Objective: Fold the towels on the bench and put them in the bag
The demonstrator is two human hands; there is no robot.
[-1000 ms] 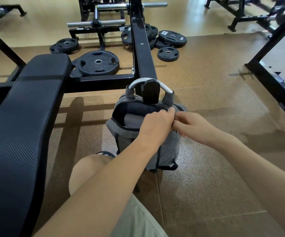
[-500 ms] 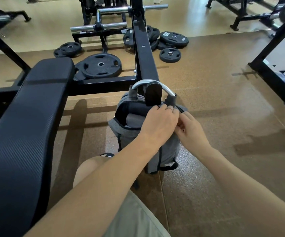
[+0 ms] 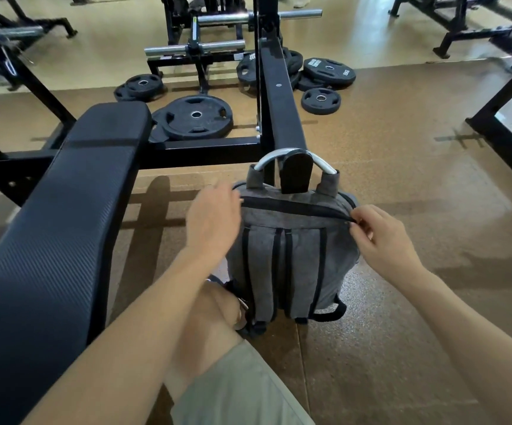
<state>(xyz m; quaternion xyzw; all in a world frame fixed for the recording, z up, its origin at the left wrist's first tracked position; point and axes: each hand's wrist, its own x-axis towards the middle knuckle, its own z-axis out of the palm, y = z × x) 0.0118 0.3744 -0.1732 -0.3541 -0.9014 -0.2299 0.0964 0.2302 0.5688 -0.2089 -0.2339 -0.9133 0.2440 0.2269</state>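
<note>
Lying scattered on brown speckled gym floor (image 3: 402,154): black weight plates (image 3: 196,118) beside black steel rack frame (image 3: 282,96).

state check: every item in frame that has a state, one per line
backpack: upright on the floor, top zipper looks closed
zipper: drawn across the top; right end pinched
right hand: pinches the zipper end
left hand: fingers relaxed, at the bag's top left corner, contact unclear
bench: pad bare, no towels on it

Head cam, wide-angle: looks fwd/down, close over hands, bench (image 3: 64,225) at left.
</note>
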